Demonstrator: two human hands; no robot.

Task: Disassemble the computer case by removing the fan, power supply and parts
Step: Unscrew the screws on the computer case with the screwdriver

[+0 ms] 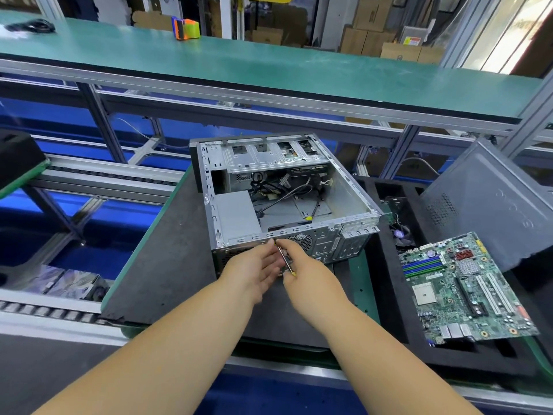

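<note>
I had the computer case [284, 199] lying on its side on the dark foam mat [167, 265] near the middle of the desk [125, 283], open face up and rear panel toward me. The step in hand looked like freeing the power supply [236, 215], the plain grey metal box in the near left corner of the case. My right hand [302, 265] pinched a thin screwdriver [284, 260] with a yellow tip on its handle, its point set against the rear panel just under the rim. My left hand [254, 268] lay beside it, fingers fairly straight and steadying near the point; whether they touched a screw I could not tell. The next move would call for keeping the blade square in the screw head and catching the screw as it loosened.

The case was bare stamped sheet steel, slotted along its edges, with a perforated mesh grille at the rear and loose black cables [287, 190] inside. At the right edge of the desk lay a green motherboard [466, 289] on black foam, with a grey textured side panel [490, 205] leaning behind it.
</note>
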